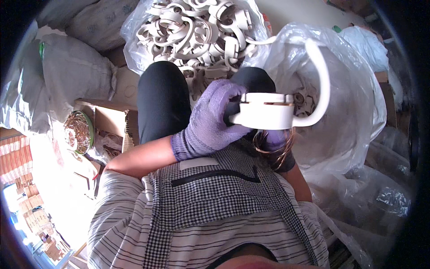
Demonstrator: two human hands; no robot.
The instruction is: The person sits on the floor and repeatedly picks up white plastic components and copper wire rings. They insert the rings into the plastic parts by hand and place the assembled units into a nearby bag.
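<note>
My left hand, in a purple knit glove, is closed on the left end of a white plastic ring-shaped part. A long curved arm sweeps out from the part's right side and up like a hook. A thin copper-coloured line shows along a seam near its top. Under the part is my right hand, also in a purple glove, mostly hidden by the part. A bundle of thin copper-coloured wire rings hangs at its closed fingers.
Straight ahead, a clear plastic bag is heaped with similar white parts. Another open clear bag at right has a few parts inside. At left are a cardboard box, a green-rimmed round container of copper-coloured rings, and grey sacks.
</note>
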